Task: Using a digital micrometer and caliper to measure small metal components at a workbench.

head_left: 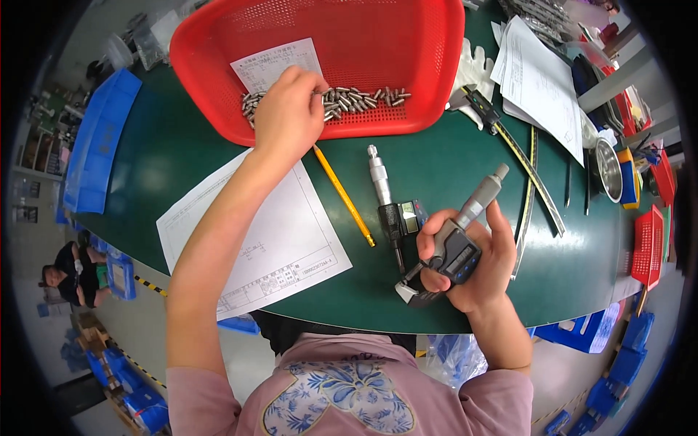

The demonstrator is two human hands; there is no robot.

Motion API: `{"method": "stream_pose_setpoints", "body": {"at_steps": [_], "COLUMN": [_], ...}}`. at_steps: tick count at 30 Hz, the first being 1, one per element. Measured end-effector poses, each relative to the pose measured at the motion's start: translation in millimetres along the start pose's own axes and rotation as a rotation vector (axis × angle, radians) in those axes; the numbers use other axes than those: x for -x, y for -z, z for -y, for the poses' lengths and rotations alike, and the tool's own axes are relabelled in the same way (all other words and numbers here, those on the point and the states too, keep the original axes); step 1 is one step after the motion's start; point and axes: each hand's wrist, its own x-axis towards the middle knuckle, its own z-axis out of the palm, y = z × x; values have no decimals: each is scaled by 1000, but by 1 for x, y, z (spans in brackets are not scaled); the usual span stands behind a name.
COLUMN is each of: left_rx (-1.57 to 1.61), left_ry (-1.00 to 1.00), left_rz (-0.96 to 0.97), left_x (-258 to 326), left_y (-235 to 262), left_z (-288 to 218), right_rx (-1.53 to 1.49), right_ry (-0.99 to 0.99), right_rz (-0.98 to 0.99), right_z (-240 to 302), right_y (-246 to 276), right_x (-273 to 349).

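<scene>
My left hand (292, 102) reaches into a red plastic basket (392, 36). Its thumb and forefinger are pinched at a small metal pin, mostly hidden by the fingers. Many short silver metal pins (349, 100) lie along the basket's near side, next to a printed slip (280, 64). In my right hand (483, 265) is a grey digital micrometer (459, 254), its thimble pointing up and away and its frame toward the table's near edge. A second digital micrometer (385, 196) lies on the green table just left of it.
A yellow pencil (342, 192) and a printed drawing (291, 247) lie left of the micrometers. To the right are a digital caliper (520, 156), a white glove (474, 69), a stack of papers (538, 80) and a metal bowl (608, 169). A blue bin (102, 145) stands far left.
</scene>
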Motion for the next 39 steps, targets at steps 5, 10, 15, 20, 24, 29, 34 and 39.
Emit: {"method": "stream_pose_setpoints", "body": {"at_steps": [5,10,15,20,24,29,34,39], "left_rx": [-172,-227,296,1410,1608,1623,1598,1592], "left_ry": [-341,-385,-60,677,748,750,746,728], "left_rz": [110,98,56,503,522,494,525,518], "left_x": [-10,-11,15,91,117,127,129,129], "left_y": [-16,-16,-5,40,37,30,30,29], "left_z": [-5,-1,-37,-90,-101,-105,-106,-107], "right_rx": [4,13,2,-49,-37,11,14,31], "right_ry": [11,5,38,85,99,102,92,104], "right_rz": [14,-3,5,21,11,45,20,39], "right_z": [1,-3,-1,1,4,2,3,3], "right_y": [1,-1,5,2,2,1,-1,2], "right_x": [3,2,1,0,-2,0,1,0]}}
